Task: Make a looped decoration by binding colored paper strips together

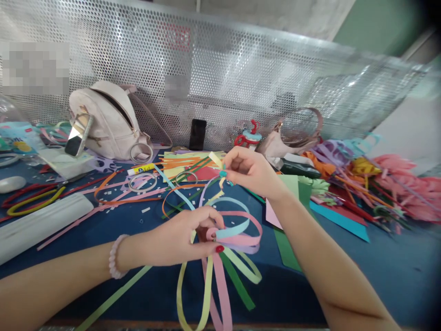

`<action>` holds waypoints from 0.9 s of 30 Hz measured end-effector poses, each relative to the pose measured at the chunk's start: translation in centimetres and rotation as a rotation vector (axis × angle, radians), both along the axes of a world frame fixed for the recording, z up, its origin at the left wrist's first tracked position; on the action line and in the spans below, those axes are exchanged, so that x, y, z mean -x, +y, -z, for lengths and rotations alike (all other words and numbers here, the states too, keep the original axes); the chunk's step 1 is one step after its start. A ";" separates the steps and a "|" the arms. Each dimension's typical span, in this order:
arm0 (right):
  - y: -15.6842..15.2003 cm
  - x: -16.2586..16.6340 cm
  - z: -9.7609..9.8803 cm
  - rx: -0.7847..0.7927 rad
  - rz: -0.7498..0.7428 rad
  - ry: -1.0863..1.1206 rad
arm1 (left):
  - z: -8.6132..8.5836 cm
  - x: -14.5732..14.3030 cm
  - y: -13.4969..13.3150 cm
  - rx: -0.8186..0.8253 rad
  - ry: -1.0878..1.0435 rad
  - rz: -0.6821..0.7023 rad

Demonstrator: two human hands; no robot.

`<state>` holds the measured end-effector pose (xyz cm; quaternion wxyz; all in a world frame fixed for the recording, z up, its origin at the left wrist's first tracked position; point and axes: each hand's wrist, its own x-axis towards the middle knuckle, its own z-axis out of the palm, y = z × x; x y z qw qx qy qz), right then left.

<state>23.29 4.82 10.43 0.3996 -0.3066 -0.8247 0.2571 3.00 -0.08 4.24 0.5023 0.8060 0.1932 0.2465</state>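
Above the front of the table, my left hand (193, 232) is closed on the middle of a paper-strip flower (241, 239). Its loops are pink, light blue, pale yellow, lilac and pale green, and a dark green strip end hangs below. A small pink curl shows at the centre between thumb and fingers. Higher up and to the right, my right hand (250, 170) pinches a pale yellow paper strip (216, 160) between thumb and forefinger. That strip's lower part runs down toward the flower; where it ends is hidden.
Loose orange and yellow strips (182, 161), metal rings (142, 182), a glue stick (140, 169) and scissors (36, 202) lie on the blue table. Behind stand a backpack (106, 124), a phone (197, 134) and a handbag (275, 142). Paper flowers (396, 174) are heaped right.
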 end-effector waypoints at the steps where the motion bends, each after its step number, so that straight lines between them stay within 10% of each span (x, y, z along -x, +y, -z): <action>1: 0.0 0.0 0.0 0.011 -0.003 0.004 | 0.0 0.0 0.0 -0.035 0.023 0.026; 11: 0.5 -0.4 0.1 0.047 0.028 0.055 | -0.5 0.1 -0.8 -0.376 0.180 0.362; 27: 1.5 -1.7 0.1 -0.107 0.179 0.025 | -1.1 0.1 -2.5 -0.281 0.121 0.507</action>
